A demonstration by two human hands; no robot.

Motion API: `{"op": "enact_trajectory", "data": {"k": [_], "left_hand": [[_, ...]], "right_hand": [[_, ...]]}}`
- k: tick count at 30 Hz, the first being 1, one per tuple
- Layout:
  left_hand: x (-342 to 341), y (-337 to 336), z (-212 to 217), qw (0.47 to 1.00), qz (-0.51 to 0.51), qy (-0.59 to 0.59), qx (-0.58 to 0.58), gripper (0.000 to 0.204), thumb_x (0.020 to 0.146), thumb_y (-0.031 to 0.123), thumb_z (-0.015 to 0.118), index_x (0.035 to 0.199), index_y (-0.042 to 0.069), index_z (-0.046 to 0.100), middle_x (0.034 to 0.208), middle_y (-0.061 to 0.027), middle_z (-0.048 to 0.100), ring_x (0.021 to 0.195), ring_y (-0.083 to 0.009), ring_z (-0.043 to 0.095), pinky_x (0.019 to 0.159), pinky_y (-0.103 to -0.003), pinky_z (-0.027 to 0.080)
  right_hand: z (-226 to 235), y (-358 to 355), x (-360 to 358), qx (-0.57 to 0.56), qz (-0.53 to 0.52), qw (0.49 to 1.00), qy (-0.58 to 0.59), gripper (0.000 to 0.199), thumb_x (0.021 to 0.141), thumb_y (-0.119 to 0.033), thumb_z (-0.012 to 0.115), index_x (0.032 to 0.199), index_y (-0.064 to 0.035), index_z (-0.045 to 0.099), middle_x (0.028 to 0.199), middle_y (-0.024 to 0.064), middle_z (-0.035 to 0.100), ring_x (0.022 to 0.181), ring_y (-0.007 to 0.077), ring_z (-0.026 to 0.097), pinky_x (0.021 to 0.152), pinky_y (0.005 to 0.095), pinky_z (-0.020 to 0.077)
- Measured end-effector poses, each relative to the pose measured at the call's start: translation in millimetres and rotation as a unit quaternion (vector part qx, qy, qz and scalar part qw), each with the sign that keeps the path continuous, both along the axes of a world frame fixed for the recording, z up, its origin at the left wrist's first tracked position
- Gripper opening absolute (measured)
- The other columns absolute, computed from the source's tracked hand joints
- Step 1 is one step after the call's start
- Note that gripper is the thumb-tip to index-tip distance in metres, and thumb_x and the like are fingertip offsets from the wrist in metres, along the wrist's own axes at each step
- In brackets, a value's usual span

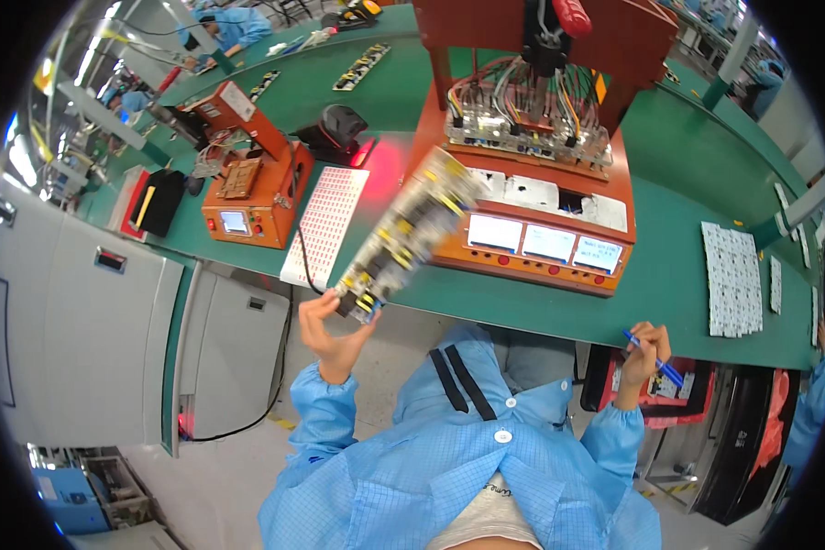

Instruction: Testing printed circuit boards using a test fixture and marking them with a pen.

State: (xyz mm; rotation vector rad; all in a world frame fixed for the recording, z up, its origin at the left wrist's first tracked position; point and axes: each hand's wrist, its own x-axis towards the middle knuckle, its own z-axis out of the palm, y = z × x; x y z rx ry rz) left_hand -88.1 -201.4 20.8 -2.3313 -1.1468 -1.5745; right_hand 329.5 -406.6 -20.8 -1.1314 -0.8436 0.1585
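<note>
Two hands worked at the near edge of a green bench [697, 275]. Nearest, the right hand [644, 351] was closed around a blue pen [654, 359], held just off the bench edge above a dark bin [706, 403]. The left hand [325, 328] pinched one end of a long circuit board [408, 231], which tilted up and away over the bench, blurred. Beside the board lay a white label sheet [325, 225]. Beyond it stood an orange test fixture [545, 211] with three lit screens and a wired press head above. Left of the sheet sat a smaller orange tester [252, 188] and a black scanner [339, 128]. Well to the right lay a white panel [733, 280] of small parts.
</note>
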Motion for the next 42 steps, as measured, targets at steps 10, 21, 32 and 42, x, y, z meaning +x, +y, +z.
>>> {"op": "enact_trajectory", "data": {"k": [10, 21, 32, 42], "left_hand": [[3, 66, -31, 0.970, 0.168, -0.115, -0.133, 0.049, 0.056, 0.019, 0.089, 0.089, 0.002, 0.056, 0.083, -0.0092, 0.059, 0.069, -0.0212, 0.059, 0.062, -0.032, 0.048], [5, 67, -36, 0.955, 0.190, -0.013, -0.228, 0.048, 0.061, 0.028, 0.084, 0.091, 0.005, 0.054, 0.089, -0.0098, 0.054, 0.090, -0.0298, 0.055, 0.074, -0.042, 0.046], [28, 85, -14, 0.969, 0.169, 0.010, -0.180, 0.045, 0.061, 0.026, 0.084, 0.092, 0.003, 0.060, 0.090, -0.0099, 0.058, 0.086, -0.0289, 0.058, 0.073, -0.039, 0.047], [49, 132, -21, 0.955, 0.169, 0.057, -0.236, 0.044, 0.065, 0.030, 0.081, 0.091, 0.003, 0.058, 0.094, -0.0112, 0.054, 0.092, -0.0301, 0.053, 0.076, -0.041, 0.047]], "right_hand": [[-1, -3, -5, -0.010, 0.000, 1.000, 0.014, 0.015, 0.075, -0.011, 0.050, 0.066, -0.0050, 0.039, 0.057, 0.0056, 0.042, 0.050, 0.0118, 0.039, 0.061, 0.0276, 0.0366], [-15, 4, -2, -0.007, -0.033, 0.999, 0.029, 0.014, 0.080, -0.011, 0.047, 0.069, -0.0055, 0.039, 0.059, 0.0036, 0.040, 0.053, 0.0099, 0.037, 0.049, 0.0224, 0.0285], [-18, 3, -1, -0.046, -0.047, 0.998, 0.000, 0.017, 0.083, -0.013, 0.047, 0.070, -0.0054, 0.039, 0.062, 0.0032, 0.041, 0.056, 0.0096, 0.037, 0.051, 0.0231, 0.0282], [-22, 3, -1, -0.051, -0.072, 0.996, -0.029, 0.022, 0.085, -0.014, 0.049, 0.068, -0.0056, 0.039, 0.059, 0.0036, 0.042, 0.055, 0.0102, 0.038, 0.051, 0.0237, 0.0290]]}}
